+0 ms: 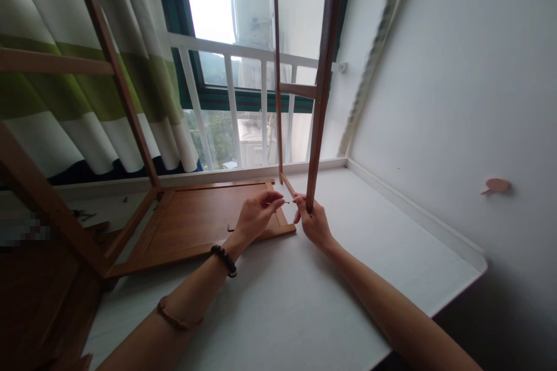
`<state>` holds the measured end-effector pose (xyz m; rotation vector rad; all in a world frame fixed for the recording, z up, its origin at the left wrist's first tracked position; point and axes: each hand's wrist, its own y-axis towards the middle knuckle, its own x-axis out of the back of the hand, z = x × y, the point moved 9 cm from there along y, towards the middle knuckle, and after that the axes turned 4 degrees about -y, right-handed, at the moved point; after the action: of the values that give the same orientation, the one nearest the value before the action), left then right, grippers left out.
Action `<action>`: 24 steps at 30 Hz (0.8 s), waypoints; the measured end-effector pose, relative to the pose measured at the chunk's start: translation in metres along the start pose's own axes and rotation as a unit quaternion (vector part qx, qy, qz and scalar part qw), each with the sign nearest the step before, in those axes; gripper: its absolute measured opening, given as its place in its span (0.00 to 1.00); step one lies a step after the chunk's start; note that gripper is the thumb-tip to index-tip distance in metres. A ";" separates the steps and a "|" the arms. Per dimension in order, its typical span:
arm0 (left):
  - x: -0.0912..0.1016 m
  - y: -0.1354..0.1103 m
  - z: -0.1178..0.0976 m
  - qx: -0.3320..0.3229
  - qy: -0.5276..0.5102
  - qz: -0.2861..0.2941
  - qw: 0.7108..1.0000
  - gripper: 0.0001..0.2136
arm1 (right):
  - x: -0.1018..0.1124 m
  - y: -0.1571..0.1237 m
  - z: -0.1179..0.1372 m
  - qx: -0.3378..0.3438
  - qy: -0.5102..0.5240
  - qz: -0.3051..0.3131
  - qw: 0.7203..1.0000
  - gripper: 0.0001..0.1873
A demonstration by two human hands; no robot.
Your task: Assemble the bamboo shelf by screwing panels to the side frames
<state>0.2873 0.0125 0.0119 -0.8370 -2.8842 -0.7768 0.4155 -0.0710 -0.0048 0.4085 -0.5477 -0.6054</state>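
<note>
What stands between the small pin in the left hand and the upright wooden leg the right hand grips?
Only the right hand's own fingertips, wrapped round the lower end of the upright brown wooden leg on the side facing the small dark pin pinched in the left hand. Otherwise the gap is open air.

Head camera — facing forward and down, near the table (348, 278).

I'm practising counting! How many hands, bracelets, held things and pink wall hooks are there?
Hands: 2, left hand, right hand
Bracelets: 2, bead bracelet, cord bracelet
Held things: 2, small pin, wooden post
Hooks: 1, pink wall hook
Total: 7
</note>
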 end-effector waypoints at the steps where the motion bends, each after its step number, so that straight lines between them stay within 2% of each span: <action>1: 0.000 0.000 0.000 0.000 -0.002 -0.001 1.000 0.14 | -0.001 0.000 -0.002 -0.005 0.014 -0.001 1.000 0.18; 4: 0.000 0.000 0.000 -0.002 -0.009 -0.001 1.000 0.14 | -0.002 0.001 -0.005 -0.007 0.052 -0.005 0.999 0.18; 17: -0.002 -0.003 -0.001 -0.004 -0.020 -0.031 0.999 0.13 | -0.007 0.001 0.004 0.031 0.081 0.033 0.996 0.15; 24: -0.005 -0.005 0.003 0.002 -0.039 -0.039 0.998 0.13 | -0.008 0.001 0.006 0.031 0.060 0.040 0.997 0.13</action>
<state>0.2890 0.0083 0.0061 -0.7747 -3.0028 -0.7623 0.4072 -0.0662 -0.0023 0.4758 -0.4664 -0.4838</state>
